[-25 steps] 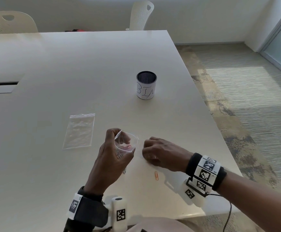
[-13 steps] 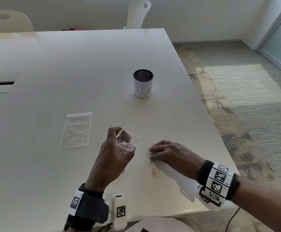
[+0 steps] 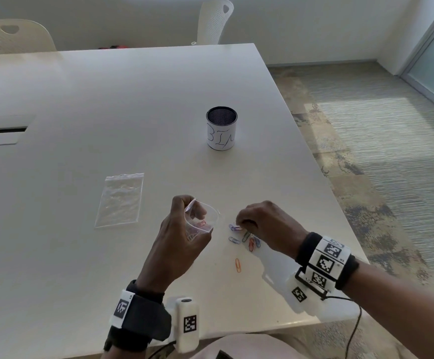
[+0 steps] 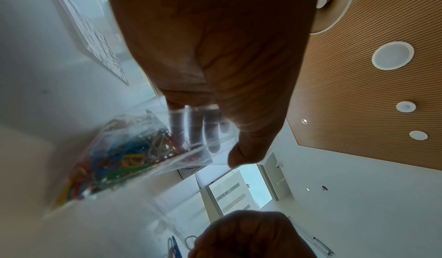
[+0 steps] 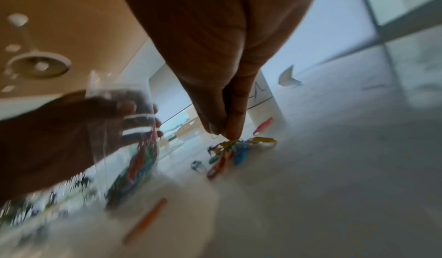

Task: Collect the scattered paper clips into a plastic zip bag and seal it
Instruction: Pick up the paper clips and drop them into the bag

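My left hand (image 3: 182, 237) holds a clear zip bag (image 3: 201, 222) with its mouth held wide, just above the white table (image 3: 107, 99). Many coloured paper clips (image 4: 124, 160) fill the bag's lower part. To its right, my right hand (image 3: 265, 226) has thumb and forefinger pinched together at the top of a small pile of loose clips (image 3: 247, 238); the right wrist view shows the fingertips (image 5: 229, 129) at the heap of clips (image 5: 236, 148). A single orange clip (image 3: 238, 265) lies alone nearer to me.
A second, flat zip bag (image 3: 121, 199) lies on the table to the left. A mesh pen cup (image 3: 221, 128) with a white label stands further back. The table's right edge (image 3: 340, 203) runs close past my right hand. Two chairs stand behind the table.
My right hand, lying flatter over the clips half a second ago, has risen onto its fingertips and uncovered the pile. The left hand keeps the bag in the same spot.
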A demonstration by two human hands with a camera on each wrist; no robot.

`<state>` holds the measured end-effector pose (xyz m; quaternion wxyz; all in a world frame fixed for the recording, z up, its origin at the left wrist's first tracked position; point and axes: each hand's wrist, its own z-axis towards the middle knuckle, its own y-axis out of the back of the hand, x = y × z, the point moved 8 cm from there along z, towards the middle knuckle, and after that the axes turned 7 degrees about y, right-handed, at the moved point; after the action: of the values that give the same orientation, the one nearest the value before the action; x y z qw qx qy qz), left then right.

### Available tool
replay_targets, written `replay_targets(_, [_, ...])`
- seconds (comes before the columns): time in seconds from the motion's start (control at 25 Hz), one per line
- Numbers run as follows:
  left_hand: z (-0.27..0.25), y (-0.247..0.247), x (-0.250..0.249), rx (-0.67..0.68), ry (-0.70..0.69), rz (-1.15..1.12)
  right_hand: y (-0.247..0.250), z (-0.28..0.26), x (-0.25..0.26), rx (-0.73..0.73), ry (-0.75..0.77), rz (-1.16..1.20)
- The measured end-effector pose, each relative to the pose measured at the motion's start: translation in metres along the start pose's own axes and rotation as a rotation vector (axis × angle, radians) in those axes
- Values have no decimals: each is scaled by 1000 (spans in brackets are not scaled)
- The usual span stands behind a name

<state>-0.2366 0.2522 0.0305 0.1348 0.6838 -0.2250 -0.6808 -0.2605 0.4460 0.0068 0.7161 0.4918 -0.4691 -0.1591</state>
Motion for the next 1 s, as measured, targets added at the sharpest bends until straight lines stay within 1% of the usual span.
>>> replay_targets(0.12, [0,0,1,3,9,2,16,-2,-12,-129,-137,213])
replay_targets(0.2, [1,0,1,7,12,2,32,-3,-9,-214,-197,376])
replay_targets(0.28, [2,-1,0,12,10,12,51,0,9,-281,-185,495])
replay_targets(0.36, [2,-2,0,14,5,26,64,6,36,-299,-129,551])
replay_targets(0.44, [2,-2,0,12,9,40,65,15,62,-261,-60,545])
replay_targets(0.56, [3,-2,1,14,44,55,53,27,87,-144,19,409])
replay_targets(0.64, [4,-3,3,22,63,53,48,33,94,-85,48,330])
replay_targets(0.72, [5,-3,4,22,62,54,49,38,94,-57,47,299])
replay_targets(0.8, [5,-3,4,22,50,51,55,41,93,-63,47,314])
replay_targets(0.88, [5,-3,2,23,33,48,63,42,90,-106,48,343])
replay_targets(1.0, [6,-3,-1,24,-3,28,78,39,61,-207,-53,361])
